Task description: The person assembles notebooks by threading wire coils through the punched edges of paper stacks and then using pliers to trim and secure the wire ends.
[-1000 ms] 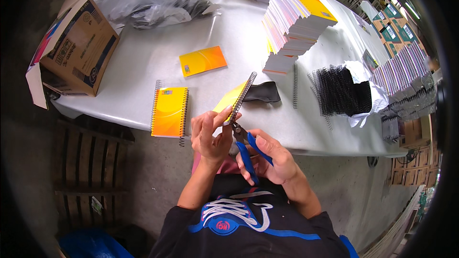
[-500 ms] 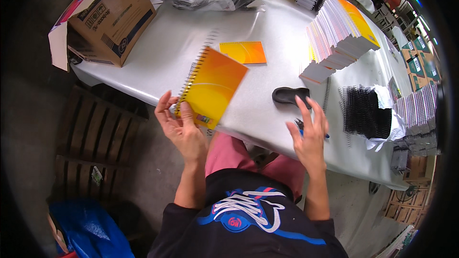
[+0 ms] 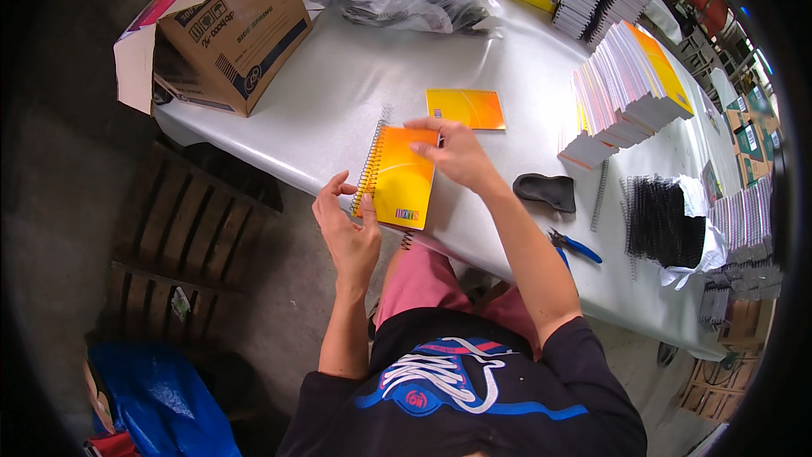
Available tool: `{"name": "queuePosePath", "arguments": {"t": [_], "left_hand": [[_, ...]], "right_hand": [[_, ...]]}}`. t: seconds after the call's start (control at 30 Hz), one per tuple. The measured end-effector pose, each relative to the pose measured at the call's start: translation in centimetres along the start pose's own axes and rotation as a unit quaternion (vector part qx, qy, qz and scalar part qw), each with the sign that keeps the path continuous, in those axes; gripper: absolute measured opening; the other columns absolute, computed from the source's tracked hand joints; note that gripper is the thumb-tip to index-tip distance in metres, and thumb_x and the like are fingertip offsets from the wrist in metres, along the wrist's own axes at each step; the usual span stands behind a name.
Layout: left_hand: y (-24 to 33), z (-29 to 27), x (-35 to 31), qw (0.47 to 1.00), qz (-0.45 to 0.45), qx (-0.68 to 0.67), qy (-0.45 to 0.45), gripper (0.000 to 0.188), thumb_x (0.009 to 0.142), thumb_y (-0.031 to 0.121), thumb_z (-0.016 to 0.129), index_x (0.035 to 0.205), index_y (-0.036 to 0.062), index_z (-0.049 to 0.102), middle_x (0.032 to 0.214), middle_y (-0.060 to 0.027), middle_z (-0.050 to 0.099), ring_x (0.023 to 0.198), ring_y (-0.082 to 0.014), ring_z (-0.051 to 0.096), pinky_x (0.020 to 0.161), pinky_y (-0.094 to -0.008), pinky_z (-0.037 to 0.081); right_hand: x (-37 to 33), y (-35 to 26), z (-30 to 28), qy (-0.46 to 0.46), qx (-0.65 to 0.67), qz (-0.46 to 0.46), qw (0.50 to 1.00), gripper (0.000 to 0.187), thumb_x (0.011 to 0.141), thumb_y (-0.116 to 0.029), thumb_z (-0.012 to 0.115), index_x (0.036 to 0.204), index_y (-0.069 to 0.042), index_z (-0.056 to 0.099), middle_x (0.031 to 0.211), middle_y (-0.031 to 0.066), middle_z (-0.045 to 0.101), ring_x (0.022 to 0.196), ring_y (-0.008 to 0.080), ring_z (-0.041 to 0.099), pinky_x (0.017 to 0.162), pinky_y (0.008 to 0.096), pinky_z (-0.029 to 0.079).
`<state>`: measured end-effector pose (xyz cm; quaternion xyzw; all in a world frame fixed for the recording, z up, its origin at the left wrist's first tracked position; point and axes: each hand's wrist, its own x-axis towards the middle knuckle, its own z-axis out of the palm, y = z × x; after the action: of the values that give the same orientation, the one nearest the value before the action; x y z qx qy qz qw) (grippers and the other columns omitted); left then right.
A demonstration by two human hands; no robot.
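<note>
1. A yellow-orange spiral notebook (image 3: 397,173) was held at the near edge of the white-covered table (image 3: 313,131), its coil to the left and a coil end (image 3: 408,240) jutting past its lower edge.
2. The notebook's lower left side was pinched by the left hand (image 3: 348,228) – thumb on the cover, fingers beside the coil.
3. The cover's upper end was touched by the right hand (image 3: 457,155), thumb and forefinger parted; whether anything was gripped there cannot be told.
4. A thin yellow-orange booklet (image 3: 469,110) was seen flat just beyond the right hand.
5. Blue-handled cutting pliers (image 3: 577,246) were left near the table's edge, below a black curved holder (image 3: 545,192).
6. Farther right, a single coil (image 3: 600,196) and bundled black coils (image 3: 666,222) were laid out – a tall notebook-block stack (image 3: 626,80) was placed behind.
</note>
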<state>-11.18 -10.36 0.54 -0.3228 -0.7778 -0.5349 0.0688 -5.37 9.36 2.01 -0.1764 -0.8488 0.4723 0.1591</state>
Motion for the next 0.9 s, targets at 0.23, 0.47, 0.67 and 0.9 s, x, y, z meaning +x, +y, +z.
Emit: {"name": "queuePosePath", "arguments": {"t": [0.23,0.47,0.67,0.9], "left_hand": [[-2.4,0.8,-0.8,0.998,-0.051,-0.038,0.003,0.023,0.092,0.011,0.054,0.112,0.0014,0.060,0.111,-0.0161,0.059,0.102,-0.0293,0.058,0.088,-0.0365,0.045],[-2.8,-0.1,-1.3,0.999,0.017,-0.027,-0.013,0.037,0.091,0.025,0.059,0.121,0.0042,0.055,0.128,-0.0169,0.046,0.115,-0.0289,0.049,0.092,-0.0366,0.043],[-1.2,-1.2,-1.0,0.999,0.013,-0.022,0.044,0.040,0.089,0.028,0.061,0.123,0.0081,0.053,0.134,-0.0151,0.036,0.124,-0.0281,0.040,0.099,-0.0391,0.037],[2.8,-1.3,-0.1,0.987,0.143,0.028,0.071,0.036,0.085,0.017,0.066,0.117,0.0064,0.054,0.131,-0.0161,0.039,0.122,-0.0309,0.041,0.100,-0.0411,0.036]], "right_hand": [[-0.8,2.3,3.6,0.083,-0.114,-0.008,0.990,0.031,0.088,-0.028,0.055,0.116,-0.016,0.059,0.112,0.0058,0.062,0.108,0.0253,0.054,0.092,0.0476,0.033],[0.4,2.4,2.4,0.185,-0.244,-0.132,0.943,0.035,0.088,-0.030,0.056,0.120,-0.016,0.056,0.118,0.0078,0.058,0.106,0.0274,0.054,0.088,0.0491,0.036],[6.5,6.4,-8.7,0.062,-0.310,0.025,0.948,0.059,0.074,-0.031,0.074,0.126,-0.016,0.052,0.127,0.0102,0.053,0.116,0.0290,0.051,0.099,0.0489,0.037],[8.0,3.3,-10.4,-0.132,-0.332,0.264,0.896,0.083,0.053,-0.037,0.087,0.125,-0.016,0.051,0.134,0.0086,0.047,0.126,0.0261,0.042,0.098,0.0684,0.024]]}}
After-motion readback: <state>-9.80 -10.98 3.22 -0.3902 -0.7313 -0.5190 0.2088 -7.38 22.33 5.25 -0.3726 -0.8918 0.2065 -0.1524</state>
